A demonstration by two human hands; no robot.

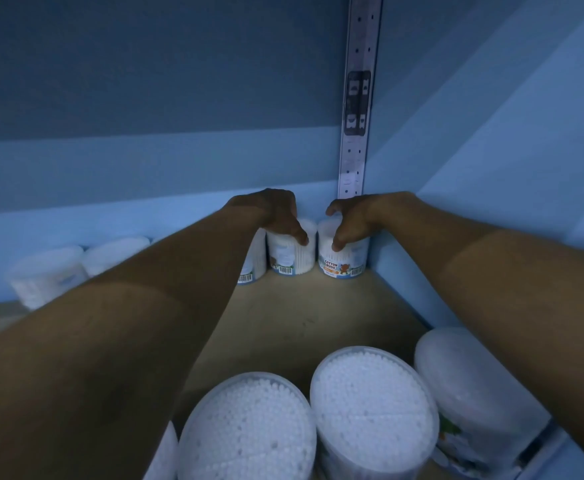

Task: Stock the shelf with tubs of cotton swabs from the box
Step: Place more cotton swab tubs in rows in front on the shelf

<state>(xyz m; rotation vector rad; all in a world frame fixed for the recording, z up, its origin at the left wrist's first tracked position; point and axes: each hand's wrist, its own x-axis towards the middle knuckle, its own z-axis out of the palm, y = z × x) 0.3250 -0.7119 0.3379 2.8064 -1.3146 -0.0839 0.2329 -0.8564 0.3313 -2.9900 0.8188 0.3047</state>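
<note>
Both my arms reach deep into the shelf's back right corner. My left hand (276, 216) grips the top of a clear tub of cotton swabs (292, 259) that stands upright on the shelf board (304, 313). Beside it, my right hand (349, 220) wraps over a second tub (347, 263) labelled "cotton buds", which stands against the right side wall. A third tub (254, 261) is partly hidden behind my left wrist. The two gripped tubs stand close side by side against the back wall.
More tubs (53, 275) line the back wall at the left, blurred. Three tubs (373, 407) stand at the shelf's front edge, close below my arms. A slotted metal upright (356, 109) runs up the back corner. The blue side wall (491, 168) closes the right.
</note>
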